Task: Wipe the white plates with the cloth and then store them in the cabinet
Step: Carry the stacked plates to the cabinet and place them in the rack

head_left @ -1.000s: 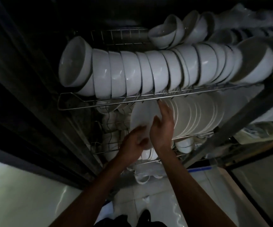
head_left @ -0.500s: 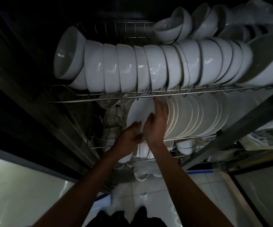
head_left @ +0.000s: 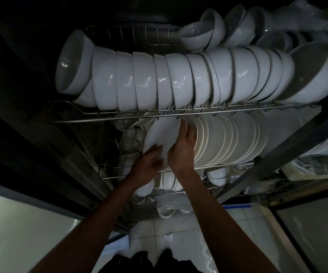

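A white plate (head_left: 160,135) stands on edge at the left end of a row of white plates (head_left: 228,140) on the middle wire rack of the dark cabinet. My left hand (head_left: 146,164) holds its lower left rim, fingers curled on the edge. My right hand (head_left: 182,147) lies along the plate's right side with fingers stretched up between it and the neighbouring plate, thumb over the face. No cloth is visible.
A wire rack rail (head_left: 139,115) above carries a long row of white bowls (head_left: 179,79). Smaller cups and bowls (head_left: 217,175) sit on the rack below. A dark cabinet frame bar (head_left: 289,152) slants at right. Tiled floor (head_left: 179,233) lies beneath.
Both hands have stayed on the plate and pushed it slightly further in towards the row. The camera view has shifted a little.
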Tool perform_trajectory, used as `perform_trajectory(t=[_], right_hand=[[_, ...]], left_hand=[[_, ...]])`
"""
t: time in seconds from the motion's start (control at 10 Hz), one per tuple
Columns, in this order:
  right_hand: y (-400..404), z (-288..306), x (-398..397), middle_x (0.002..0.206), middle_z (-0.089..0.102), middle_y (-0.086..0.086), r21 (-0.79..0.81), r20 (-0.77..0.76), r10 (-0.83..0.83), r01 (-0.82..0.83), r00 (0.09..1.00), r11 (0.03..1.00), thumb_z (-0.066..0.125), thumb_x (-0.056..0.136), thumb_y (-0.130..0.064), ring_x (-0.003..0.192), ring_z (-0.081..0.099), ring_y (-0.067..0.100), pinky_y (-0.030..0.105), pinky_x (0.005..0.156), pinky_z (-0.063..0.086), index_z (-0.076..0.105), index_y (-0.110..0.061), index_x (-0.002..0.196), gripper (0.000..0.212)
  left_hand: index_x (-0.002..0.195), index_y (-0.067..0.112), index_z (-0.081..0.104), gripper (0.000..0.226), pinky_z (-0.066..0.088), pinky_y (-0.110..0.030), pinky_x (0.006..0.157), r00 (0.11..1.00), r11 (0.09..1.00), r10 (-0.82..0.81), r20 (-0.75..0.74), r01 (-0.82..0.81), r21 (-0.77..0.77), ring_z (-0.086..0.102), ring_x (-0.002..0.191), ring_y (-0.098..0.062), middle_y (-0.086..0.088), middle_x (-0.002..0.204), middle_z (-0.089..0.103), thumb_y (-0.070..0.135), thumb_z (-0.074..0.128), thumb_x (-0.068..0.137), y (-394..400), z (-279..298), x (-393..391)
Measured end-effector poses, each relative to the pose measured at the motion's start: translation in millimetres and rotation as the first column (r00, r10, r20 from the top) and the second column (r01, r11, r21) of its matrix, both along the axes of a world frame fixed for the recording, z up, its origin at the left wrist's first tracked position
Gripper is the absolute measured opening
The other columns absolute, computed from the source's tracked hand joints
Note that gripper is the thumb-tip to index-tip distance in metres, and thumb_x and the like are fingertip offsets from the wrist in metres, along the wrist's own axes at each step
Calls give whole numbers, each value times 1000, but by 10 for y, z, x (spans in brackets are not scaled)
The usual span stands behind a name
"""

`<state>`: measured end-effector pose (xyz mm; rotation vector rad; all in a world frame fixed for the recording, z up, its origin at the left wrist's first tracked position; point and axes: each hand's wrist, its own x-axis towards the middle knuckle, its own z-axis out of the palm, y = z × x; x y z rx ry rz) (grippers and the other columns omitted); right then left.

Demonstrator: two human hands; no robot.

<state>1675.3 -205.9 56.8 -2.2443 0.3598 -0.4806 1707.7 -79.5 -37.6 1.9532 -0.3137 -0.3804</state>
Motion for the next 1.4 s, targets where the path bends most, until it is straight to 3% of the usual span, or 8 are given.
perform_trajectory(t=[0.1, 0.3, 0.5, 0.7, 0.9, 1.1, 1.2, 1.4], right_hand=[[15, -51, 10, 146, 33, 23, -50, -69, -5, 2, 998, 999, 50, 70, 14, 130, 37, 41, 45, 114, 31, 25, -3, 153, 88], [2, -78, 36, 159, 13, 24, -237, -217, 4, -57, 976, 970, 53, 71, 7, 138, 24, 44, 41, 115, 19, 19, -2, 154, 90], [-31, -121, -27, 160, 5, 33, -460, -226, 18, -123, 974, 879, 68, 73, -6, 147, 11, 47, 46, 123, 14, 28, 6, 149, 87], [-35, -153, -98, 161, -1, 31, -491, -213, 65, -165, 975, 855, 34, 85, -13, 150, -3, 47, 52, 123, 6, 26, -3, 154, 71], [-89, -196, -262, 161, 19, 23, -523, -138, 195, -239, 971, 818, 55, 88, -5, 150, 12, 43, 50, 123, 13, 40, -9, 150, 64], [-114, -232, -372, 152, 40, 21, -510, -108, 287, -301, 952, 806, 59, 84, -3, 140, 35, 41, 49, 123, 17, 52, -8, 142, 58], [-76, -195, -411, 149, 43, 22, -490, -83, 307, -307, 948, 815, 59, 85, -2, 136, 39, 40, 49, 116, 33, 53, -7, 141, 56], [82, -145, -530, 142, 54, 19, -479, -56, 362, -343, 931, 808, 57, 92, -4, 123, 54, 38, 44, 102, 49, 55, -7, 139, 47]], left_hand=[[151, 9, 41, 58, 31, -53, 119, 1000, 1000, -13, -19, 12, -5, 34, 148, -29, -11, 163, 28, -4, 58, 97, 29, -26, 24], [149, 13, 45, 59, 36, -53, 116, 997, 997, 4, 79, -10, 81, 39, 144, -30, -12, 160, 34, -2, 61, 95, 135, -135, 27], [148, 16, 48, 55, 32, -47, 119, 987, 981, -8, 163, -24, 193, 36, 146, -26, -9, 159, 37, 4, 60, 96, 165, -138, 12], [140, 6, 57, 46, 36, -46, 115, 959, 968, -13, 282, -58, 244, 46, 138, -30, -15, 146, 53, 2, 61, 94, 154, -77, -39], [136, 7, 61, 43, 38, -44, 114, 940, 961, -29, 340, -67, 267, 51, 134, -28, -13, 142, 57, 2, 61, 94, 191, -42, -123], [129, 11, 67, 35, 45, -43, 108, 935, 943, -39, 353, -83, 323, 57, 125, -29, -9, 134, 64, 7, 62, 94, 316, -25, -209], [130, 14, 65, 36, 45, -42, 108, 932, 916, -62, 357, -90, 392, 57, 125, -28, -7, 135, 64, 12, 61, 95, 398, 53, -269], [138, 13, 61, 42, 44, -43, 108, 918, 896, -32, 394, -148, 418, 53, 130, -30, -11, 142, 58, 19, 61, 97, 621, 304, -420]])
